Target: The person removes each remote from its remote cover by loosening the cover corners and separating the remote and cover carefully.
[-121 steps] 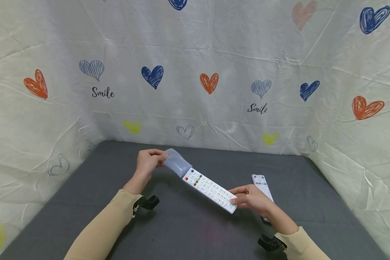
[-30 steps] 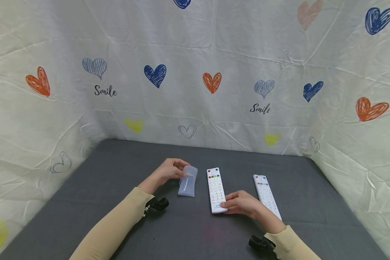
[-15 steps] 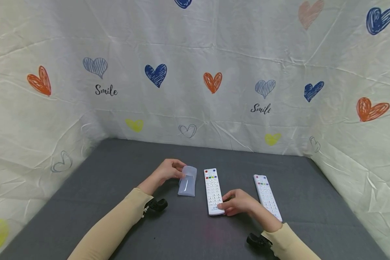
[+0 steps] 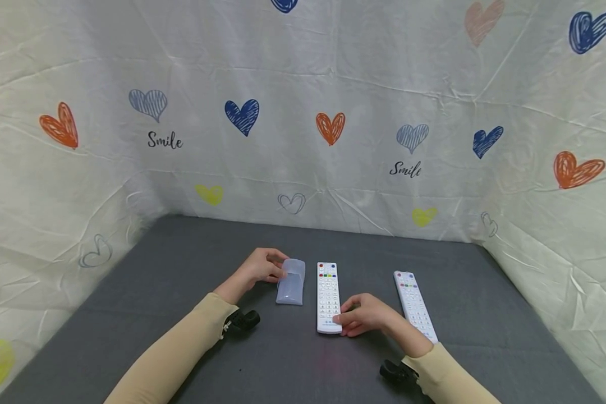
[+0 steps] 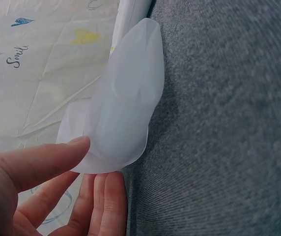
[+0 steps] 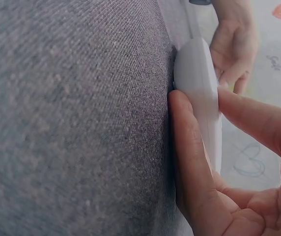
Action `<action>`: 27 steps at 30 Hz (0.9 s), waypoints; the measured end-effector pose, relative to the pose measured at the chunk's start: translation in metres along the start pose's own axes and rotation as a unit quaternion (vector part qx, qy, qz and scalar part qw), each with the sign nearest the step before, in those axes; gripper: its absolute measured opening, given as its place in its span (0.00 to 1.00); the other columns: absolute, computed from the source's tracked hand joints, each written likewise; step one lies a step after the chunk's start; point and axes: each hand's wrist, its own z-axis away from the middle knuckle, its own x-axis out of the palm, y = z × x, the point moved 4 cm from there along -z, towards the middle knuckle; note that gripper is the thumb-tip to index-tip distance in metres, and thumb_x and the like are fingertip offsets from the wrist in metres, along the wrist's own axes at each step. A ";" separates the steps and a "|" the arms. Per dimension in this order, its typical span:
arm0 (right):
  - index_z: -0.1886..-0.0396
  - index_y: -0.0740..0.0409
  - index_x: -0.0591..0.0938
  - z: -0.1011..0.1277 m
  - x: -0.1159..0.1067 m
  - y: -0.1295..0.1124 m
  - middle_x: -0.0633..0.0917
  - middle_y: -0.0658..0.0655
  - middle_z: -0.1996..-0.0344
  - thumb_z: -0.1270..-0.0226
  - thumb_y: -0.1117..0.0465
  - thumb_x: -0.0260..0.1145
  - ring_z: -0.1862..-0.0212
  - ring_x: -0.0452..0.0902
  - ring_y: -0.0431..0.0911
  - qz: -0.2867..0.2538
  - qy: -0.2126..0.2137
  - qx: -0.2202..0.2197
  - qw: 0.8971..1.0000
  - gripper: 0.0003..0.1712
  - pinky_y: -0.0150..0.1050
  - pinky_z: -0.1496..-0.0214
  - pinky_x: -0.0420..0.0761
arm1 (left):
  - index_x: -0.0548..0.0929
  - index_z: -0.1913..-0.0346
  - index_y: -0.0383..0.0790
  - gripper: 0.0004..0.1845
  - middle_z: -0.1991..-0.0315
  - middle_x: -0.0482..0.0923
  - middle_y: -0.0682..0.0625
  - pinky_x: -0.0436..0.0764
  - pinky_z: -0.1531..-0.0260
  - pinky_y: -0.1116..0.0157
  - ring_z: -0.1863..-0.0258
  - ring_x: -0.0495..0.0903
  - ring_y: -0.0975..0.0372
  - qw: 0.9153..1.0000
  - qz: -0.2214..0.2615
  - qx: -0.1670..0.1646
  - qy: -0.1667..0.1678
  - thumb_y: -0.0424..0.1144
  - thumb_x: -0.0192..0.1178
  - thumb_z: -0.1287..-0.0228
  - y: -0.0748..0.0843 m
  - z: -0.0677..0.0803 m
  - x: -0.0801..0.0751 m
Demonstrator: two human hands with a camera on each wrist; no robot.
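Left hand [image 4: 260, 266] pinching clear sleeve [image 4: 290, 288], right hand [image 4: 367, 321] pinching white remote [image 4: 328, 295] — backdrop [image 4: 303, 112] reads "Smile"

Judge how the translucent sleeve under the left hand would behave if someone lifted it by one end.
The translucent sleeve looks thin and see-through, so probably light. In the left wrist view its edge curves where the left hand pinches it, so it would likely bend and droop. It lies flat on the grey table, so it should not roll.
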 end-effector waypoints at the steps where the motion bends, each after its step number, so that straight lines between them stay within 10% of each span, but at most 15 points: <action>1: 0.57 0.66 0.77 0.000 0.000 -0.001 0.85 0.55 0.75 0.44 0.59 0.73 0.74 0.82 0.41 0.004 0.000 0.001 1.000 0.21 0.35 0.69 0.85 | 0.82 0.50 0.35 0.22 0.61 0.78 0.42 0.85 0.66 0.62 0.67 0.81 0.58 1.000 0.002 -0.003 0.001 0.23 0.68 0.52 0.000 0.000 0.000; 21: 0.56 0.66 0.77 -0.007 0.000 -0.003 0.86 0.56 0.73 0.42 0.58 0.71 0.71 0.83 0.42 -0.008 -0.017 -0.005 1.000 0.20 0.36 0.66 0.85 | 0.80 0.47 0.34 0.21 0.57 0.79 0.39 0.85 0.63 0.59 0.64 0.81 0.56 1.000 -0.020 0.005 -0.004 0.27 0.66 0.47 0.002 0.002 0.000; 27: 0.51 0.69 0.77 0.003 -0.018 -0.001 0.87 0.60 0.68 0.39 0.56 0.68 0.66 0.84 0.44 -0.015 -0.009 -0.024 1.000 0.23 0.40 0.61 0.85 | 0.81 0.47 0.36 0.19 0.52 0.80 0.40 0.81 0.58 0.58 0.55 0.79 0.53 0.996 -0.055 0.039 0.060 0.32 0.65 0.44 0.012 0.009 -0.005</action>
